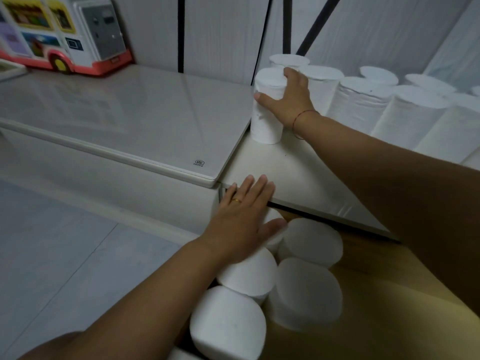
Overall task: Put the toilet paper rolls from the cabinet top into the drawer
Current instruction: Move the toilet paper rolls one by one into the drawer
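My right hand wraps around an upright white toilet paper roll standing at the left end of the white cabinet top. Several more rolls stand in rows behind it, running to the right. Below the cabinet edge the wooden drawer is open, and several rolls stand upright in its left part. My left hand lies flat, fingers spread, on a drawer roll near the cabinet's front edge.
A lower glossy white surface stretches to the left, with a red and white toy bus at its back. Pale panelled walls with black bars rise behind. Grey floor lies at the lower left.
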Demonstrator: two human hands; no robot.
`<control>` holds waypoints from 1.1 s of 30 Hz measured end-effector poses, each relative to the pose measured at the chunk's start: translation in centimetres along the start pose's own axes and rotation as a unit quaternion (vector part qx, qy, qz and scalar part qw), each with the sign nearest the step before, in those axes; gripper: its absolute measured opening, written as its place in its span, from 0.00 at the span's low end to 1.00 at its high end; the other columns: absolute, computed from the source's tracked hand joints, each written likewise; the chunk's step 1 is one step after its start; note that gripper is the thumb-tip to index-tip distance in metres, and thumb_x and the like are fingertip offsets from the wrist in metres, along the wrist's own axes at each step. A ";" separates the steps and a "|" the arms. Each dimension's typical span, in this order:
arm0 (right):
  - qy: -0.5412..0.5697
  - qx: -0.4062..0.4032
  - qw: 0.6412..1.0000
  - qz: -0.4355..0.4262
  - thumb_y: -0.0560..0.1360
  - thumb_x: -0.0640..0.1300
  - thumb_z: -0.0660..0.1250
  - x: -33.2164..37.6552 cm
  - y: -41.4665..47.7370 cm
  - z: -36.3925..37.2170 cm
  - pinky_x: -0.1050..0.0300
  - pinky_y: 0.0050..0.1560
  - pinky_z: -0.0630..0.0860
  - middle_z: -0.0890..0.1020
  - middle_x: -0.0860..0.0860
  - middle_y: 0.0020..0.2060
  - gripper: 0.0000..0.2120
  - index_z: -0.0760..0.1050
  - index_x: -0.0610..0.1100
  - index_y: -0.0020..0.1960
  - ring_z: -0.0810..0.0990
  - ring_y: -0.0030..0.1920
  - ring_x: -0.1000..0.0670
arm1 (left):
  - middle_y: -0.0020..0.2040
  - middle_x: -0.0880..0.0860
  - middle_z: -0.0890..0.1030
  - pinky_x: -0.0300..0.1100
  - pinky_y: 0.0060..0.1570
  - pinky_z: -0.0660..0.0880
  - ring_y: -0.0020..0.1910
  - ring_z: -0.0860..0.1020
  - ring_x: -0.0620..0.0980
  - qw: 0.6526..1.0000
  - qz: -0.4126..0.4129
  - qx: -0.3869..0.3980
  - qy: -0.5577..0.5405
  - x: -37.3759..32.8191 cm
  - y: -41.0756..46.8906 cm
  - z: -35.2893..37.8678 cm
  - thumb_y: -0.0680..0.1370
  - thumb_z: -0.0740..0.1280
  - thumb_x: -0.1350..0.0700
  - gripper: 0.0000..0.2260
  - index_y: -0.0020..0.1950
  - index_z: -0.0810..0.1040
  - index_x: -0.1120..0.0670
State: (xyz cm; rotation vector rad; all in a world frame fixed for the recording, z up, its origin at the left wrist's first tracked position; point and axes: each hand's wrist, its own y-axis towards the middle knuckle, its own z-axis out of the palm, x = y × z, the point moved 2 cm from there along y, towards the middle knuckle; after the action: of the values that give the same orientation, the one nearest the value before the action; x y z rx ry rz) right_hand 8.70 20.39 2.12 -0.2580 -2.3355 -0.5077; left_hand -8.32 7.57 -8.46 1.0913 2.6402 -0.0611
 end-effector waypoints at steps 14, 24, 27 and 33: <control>0.067 -0.046 0.996 -0.024 0.63 0.55 0.73 0.3 -1.7 -1.0 0.58 0.54 0.70 0.66 0.50 0.54 0.28 0.60 0.48 0.53 0.68 0.54 0.50 | 0.79 0.47 0.40 0.48 0.74 0.35 0.76 0.36 0.46 1.000 0.013 0.010 0.014 -0.2 0.1 0.7 0.78 0.47 0.36 0.33 0.78 0.42 0.49; 0.050 -0.017 0.997 -0.049 0.65 0.53 0.74 0.0 -10.5 -5.4 0.62 0.57 0.64 0.66 0.49 0.62 0.36 0.61 0.47 0.67 0.65 0.59 0.53 | 0.78 0.46 0.38 0.42 0.70 0.31 0.75 0.34 0.44 0.998 0.064 0.019 0.015 -2.6 -0.9 1.2 0.77 0.46 0.34 0.33 0.77 0.40 0.47; 0.035 -0.028 0.998 -0.050 0.65 0.53 0.74 -0.6 -12.8 -7.3 0.62 0.58 0.64 0.65 0.48 0.63 0.37 0.61 0.47 0.67 0.65 0.60 0.52 | 0.77 0.45 0.36 0.42 0.70 0.31 0.74 0.33 0.43 0.995 0.095 0.022 0.023 -3.6 -1.6 1.7 0.78 0.48 0.34 0.33 0.77 0.40 0.47; 0.020 -0.057 0.997 -0.043 0.63 0.52 0.75 -2.3 -17.9 -11.4 0.65 0.57 0.63 0.65 0.50 0.63 0.38 0.61 0.48 0.68 0.66 0.60 0.53 | 0.77 0.45 0.38 0.44 0.73 0.33 0.75 0.35 0.45 0.986 0.159 0.038 0.044 -6.0 -3.4 2.9 0.78 0.46 0.34 0.33 0.78 0.41 0.47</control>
State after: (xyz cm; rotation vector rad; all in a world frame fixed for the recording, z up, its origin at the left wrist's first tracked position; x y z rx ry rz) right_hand 11.60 -0.72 3.00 -0.2008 -2.2893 -0.6835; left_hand -5.95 0.56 -9.85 1.5604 2.5203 -0.0491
